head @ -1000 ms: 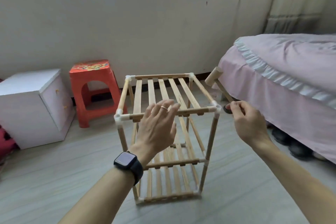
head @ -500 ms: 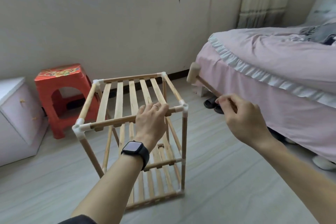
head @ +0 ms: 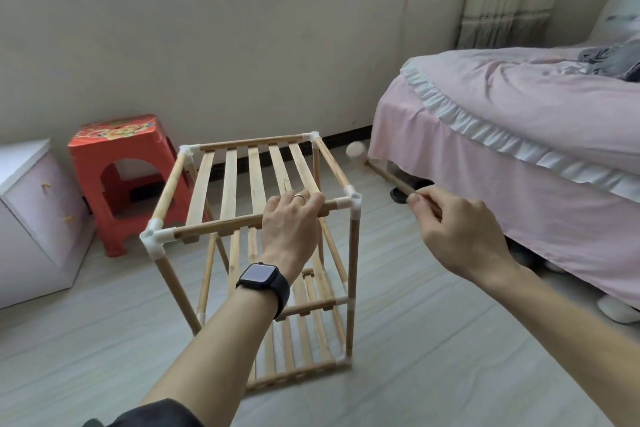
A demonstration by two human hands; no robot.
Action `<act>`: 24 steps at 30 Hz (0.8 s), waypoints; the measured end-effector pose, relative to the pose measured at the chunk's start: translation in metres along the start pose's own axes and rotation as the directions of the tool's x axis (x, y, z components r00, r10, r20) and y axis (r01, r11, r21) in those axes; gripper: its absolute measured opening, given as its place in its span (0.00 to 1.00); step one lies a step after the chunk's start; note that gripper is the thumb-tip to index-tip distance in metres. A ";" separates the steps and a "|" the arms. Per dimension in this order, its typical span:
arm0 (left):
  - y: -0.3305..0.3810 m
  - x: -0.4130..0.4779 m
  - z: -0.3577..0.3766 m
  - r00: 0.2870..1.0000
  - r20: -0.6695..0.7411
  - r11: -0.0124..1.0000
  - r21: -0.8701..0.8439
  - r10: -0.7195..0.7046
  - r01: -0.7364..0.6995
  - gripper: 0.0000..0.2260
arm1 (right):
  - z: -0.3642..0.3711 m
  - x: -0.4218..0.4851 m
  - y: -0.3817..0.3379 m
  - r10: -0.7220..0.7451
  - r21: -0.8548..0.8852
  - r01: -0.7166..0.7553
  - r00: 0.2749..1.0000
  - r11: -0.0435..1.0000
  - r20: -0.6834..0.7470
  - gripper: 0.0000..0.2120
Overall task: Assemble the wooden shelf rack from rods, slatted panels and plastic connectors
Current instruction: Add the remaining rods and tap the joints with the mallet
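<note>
Left hand (head: 291, 229) gripping rack (head: 239, 184) top, right hand (head: 460, 236) holding mallet (head: 388, 177)

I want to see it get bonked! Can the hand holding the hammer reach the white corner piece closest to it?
Probably yes. The right hand with the mallet is beside that connector, nothing between; the left hand grips the rod farther along.

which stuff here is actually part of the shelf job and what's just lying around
Job: shelf rack, held at its top front rod by the left hand; mallet, pinched by the right hand.
Lying about: red stool, white cabinet, bed, dark slipper beside the bed.
</note>
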State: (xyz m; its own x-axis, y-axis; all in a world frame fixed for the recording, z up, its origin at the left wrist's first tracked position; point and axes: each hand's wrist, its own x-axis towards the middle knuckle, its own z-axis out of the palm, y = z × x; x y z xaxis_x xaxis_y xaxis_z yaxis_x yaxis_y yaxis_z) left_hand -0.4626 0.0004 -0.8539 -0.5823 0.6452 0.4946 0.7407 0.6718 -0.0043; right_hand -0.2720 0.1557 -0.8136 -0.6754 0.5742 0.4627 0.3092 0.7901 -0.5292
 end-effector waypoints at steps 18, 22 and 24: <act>-0.030 -0.010 -0.014 0.997 0.026 0.985 -0.159 0.074 -0.069 0.22 | 0.047 -0.003 -0.009 0.116 0.064 -0.124 0.985 0.990 0.124 0.14; -0.065 -0.020 -0.020 0.995 0.070 0.963 -0.263 0.071 -0.050 0.25 | 0.062 0.005 -0.028 0.093 0.112 -0.110 0.984 0.988 0.150 0.14; -0.078 -0.028 -0.023 0.994 0.104 0.955 -0.295 0.031 0.001 0.25 | 0.071 0.011 -0.041 0.073 0.160 -0.099 0.984 0.982 0.165 0.14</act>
State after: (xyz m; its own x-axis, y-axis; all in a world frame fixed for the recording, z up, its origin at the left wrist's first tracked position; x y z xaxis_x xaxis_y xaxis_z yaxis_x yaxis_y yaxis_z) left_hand -0.4959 -0.0785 -0.8471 -0.5904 0.7001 0.4015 0.8062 0.5348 0.2529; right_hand -0.3394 0.1146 -0.8373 -0.7524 0.5867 0.2993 0.2637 0.6848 -0.6794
